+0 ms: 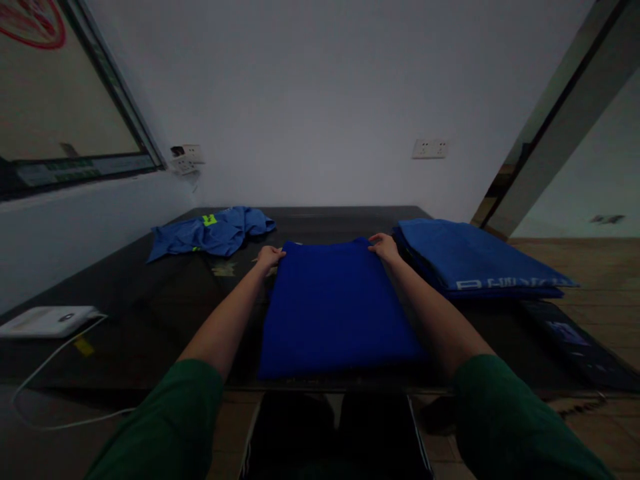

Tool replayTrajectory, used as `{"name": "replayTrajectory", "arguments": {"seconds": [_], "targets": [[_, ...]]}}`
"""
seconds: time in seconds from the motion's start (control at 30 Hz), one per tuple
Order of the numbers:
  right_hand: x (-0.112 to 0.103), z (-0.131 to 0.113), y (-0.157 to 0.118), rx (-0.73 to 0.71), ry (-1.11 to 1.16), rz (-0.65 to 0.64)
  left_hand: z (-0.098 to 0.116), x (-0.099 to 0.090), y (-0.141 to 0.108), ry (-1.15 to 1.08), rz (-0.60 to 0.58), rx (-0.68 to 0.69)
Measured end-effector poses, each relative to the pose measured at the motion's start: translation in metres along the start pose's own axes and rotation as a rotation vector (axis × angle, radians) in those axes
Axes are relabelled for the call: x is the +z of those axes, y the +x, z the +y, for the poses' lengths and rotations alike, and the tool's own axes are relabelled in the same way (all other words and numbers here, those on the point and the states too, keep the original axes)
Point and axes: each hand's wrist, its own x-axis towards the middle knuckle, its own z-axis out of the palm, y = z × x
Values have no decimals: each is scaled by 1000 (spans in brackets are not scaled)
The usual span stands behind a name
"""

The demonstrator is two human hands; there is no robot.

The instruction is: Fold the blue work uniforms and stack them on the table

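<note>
A bright blue folded garment lies flat on the black table in front of me, its near edge close to the table's front. At its far left corner, my left hand pinches the cloth between thumb and fingers. My right hand grips the far right corner in the same way, with the fabric slightly raised there. Just beyond my right forearm sits a stack of folded blue garments, the top one bearing pale lettering. A crumpled blue garment with yellow-green patches rests at the back left.
The black table meets a white wall with sockets. On its left edge lies a white power bank with a white cable hanging over the front. A dark phone is at the right edge.
</note>
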Motion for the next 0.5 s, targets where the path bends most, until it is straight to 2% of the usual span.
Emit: {"name": "replayTrajectory", "arguments": {"seconds": [0.17, 0.3, 0.4, 0.5], "targets": [[21, 5, -28, -50, -155, -19, -5, 7, -3, 250, 38, 45], [20, 0, -39, -124, -268, -22, 2, 0, -7, 398, 13, 92], [15, -14, -37, -199, -325, -46, 15, -2, -15, 488, 7, 207], [21, -27, -36, -287, -348, -125, 27, 12, -25, 535, -65, 395]]}}
